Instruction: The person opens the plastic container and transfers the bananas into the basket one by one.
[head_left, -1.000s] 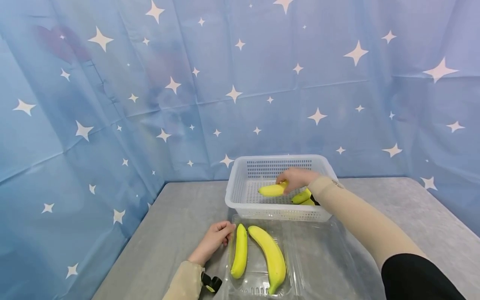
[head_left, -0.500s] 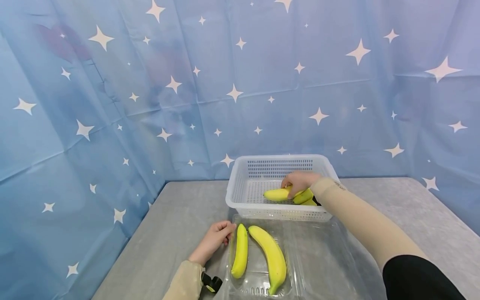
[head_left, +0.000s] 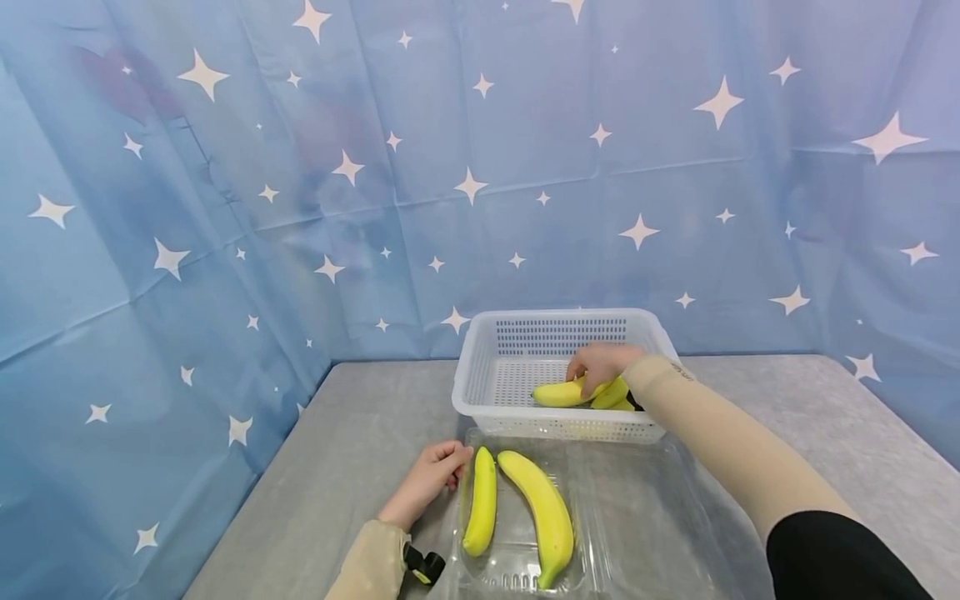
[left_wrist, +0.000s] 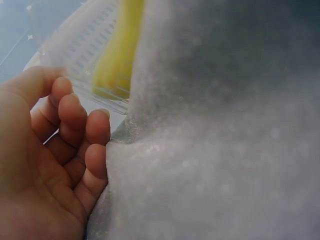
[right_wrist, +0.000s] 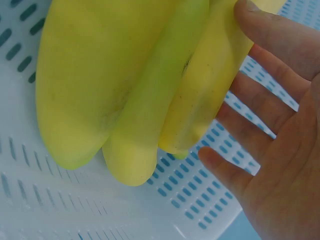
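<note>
My left hand (head_left: 431, 475) pinches the far left edge of a clear plastic clamshell box (head_left: 517, 567) between thumb and forefinger. Inside that box lie a slim banana (head_left: 481, 504) at the left and a larger curved banana (head_left: 542, 508) beside it. Within the white perforated basket (head_left: 525, 412), my right hand (head_left: 603, 363) holds a banana (head_left: 553, 394), low near the basket floor. In the right wrist view the thumb lies over this banana (right_wrist: 200, 95) and the fingers pass along its far side. Two more bananas (right_wrist: 137, 130) rest against it, partly hidden by the hand in the head view.
The box's clear lid half (head_left: 652, 517) lies spread to the right. A grey table top (head_left: 360, 417) carries everything, with the basket close to its back edge. Behind hangs a blue star-patterned curtain (head_left: 420, 208).
My right hand has moved slightly right and down in the basket, bringing its banana against the others there. The left hand keeps its place on the box edge.
</note>
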